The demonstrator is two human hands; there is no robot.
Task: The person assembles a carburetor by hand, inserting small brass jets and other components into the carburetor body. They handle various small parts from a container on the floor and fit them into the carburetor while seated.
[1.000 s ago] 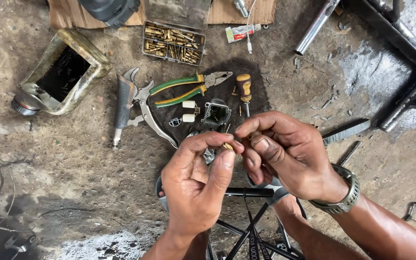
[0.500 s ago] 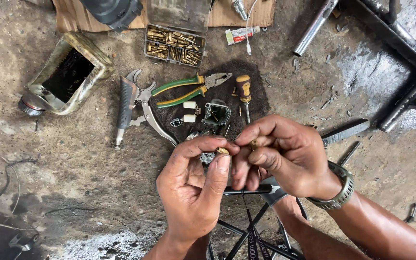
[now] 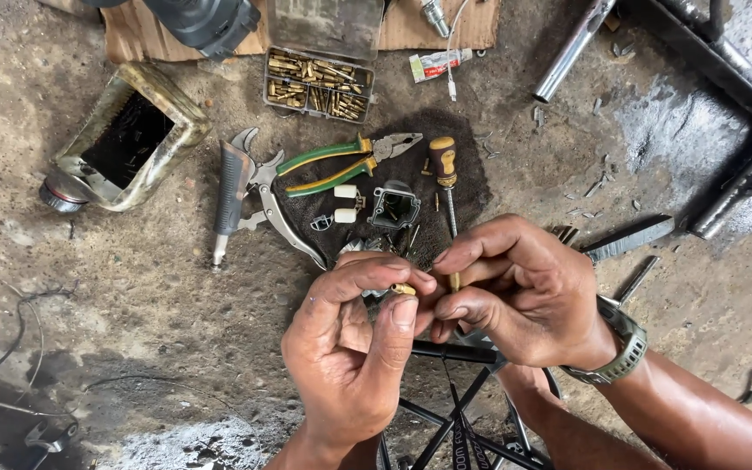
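**Two hands pinch small brass parts over oily floor**

Left hand (image 3: 350, 348) pinches a small brass cylindrical jet (image 3: 404, 289) between thumb and forefinger tips, long axis about horizontal, lying left-right; which end points where is too small to tell. Right hand (image 3: 515, 292), touching the left at the fingertips, is clenched around a thin brass needle-like piece (image 3: 455, 280), long axis near vertical, only its lower tip showing below the fingers. Grey-green wristwatch (image 3: 624, 344) on right wrist. Black metal rods (image 3: 454, 418) cross below the hands.

Beyond the hands, on a dark oil patch: grey metal carburettor bowl (image 3: 393, 207), two small white plastic cylinders (image 3: 345, 202), orange-handled screwdriver (image 3: 444, 170) with blade toward the hands, green-and-yellow-handled pliers (image 3: 341, 165), silver locking pliers (image 3: 254, 200).

Farther left, a cut yellowed plastic jerrycan (image 3: 132, 135) lies on its side, dark inside. At far edge, clear rectangular plastic box of brass jets (image 3: 319, 83), lid open, on brown cardboard (image 3: 428, 26); just right, a small white-and-red tube (image 3: 441, 63) lying flat, cap rightward.
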